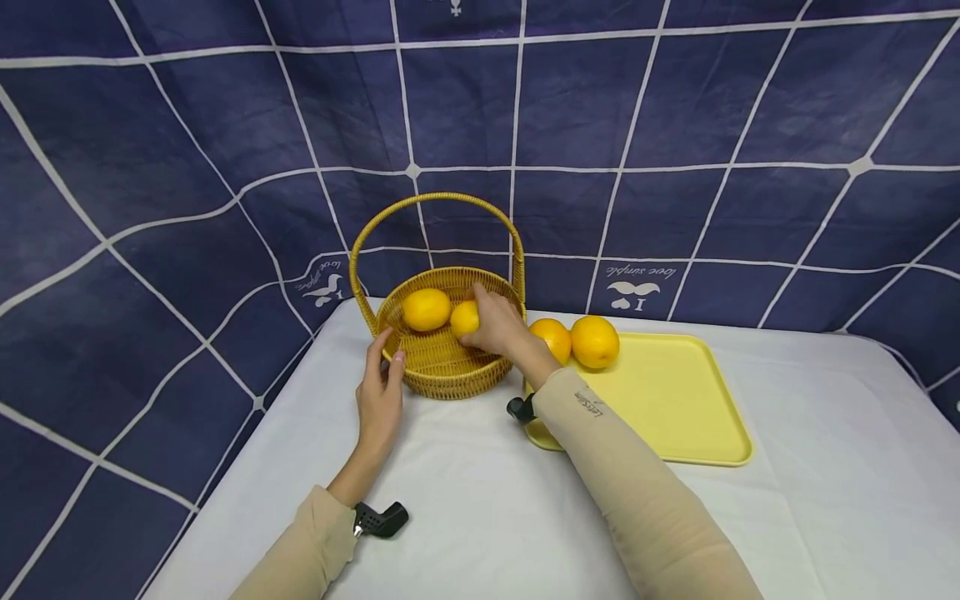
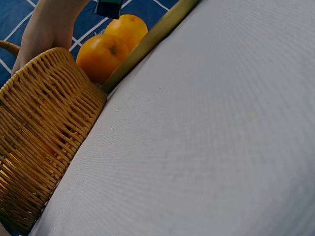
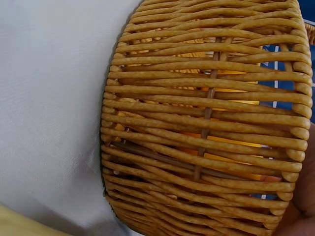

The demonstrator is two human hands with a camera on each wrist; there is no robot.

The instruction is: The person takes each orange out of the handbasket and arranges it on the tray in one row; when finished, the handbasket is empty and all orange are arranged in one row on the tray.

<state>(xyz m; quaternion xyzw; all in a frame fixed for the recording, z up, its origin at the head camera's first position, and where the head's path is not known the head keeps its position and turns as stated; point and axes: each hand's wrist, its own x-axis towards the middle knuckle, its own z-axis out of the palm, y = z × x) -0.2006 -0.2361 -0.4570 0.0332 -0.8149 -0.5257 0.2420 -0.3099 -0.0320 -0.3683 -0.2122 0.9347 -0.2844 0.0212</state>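
A round wicker basket (image 1: 450, 385) with a tall hoop handle stands on the white table, and one orange (image 1: 427, 310) lies in its left part. My right hand (image 1: 497, 321) reaches over the rim and holds another orange (image 1: 464, 320) inside, its fingers partly covering the fruit. At the basket's front left, my left hand (image 1: 380, 398) touches the rim with thumb and fingers spread apart and fairly straight. The woven wall (image 3: 206, 113) fills much of the right wrist view and hides most of the held fruit there.
To the right of the basket lies a yellow tray (image 1: 660, 408), with two oranges, a near one (image 1: 551, 340) and a farther one (image 1: 595, 342), at its back left corner. My right forearm crosses over the tray's left side. A blue checked curtain (image 1: 675, 208) hangs close behind.
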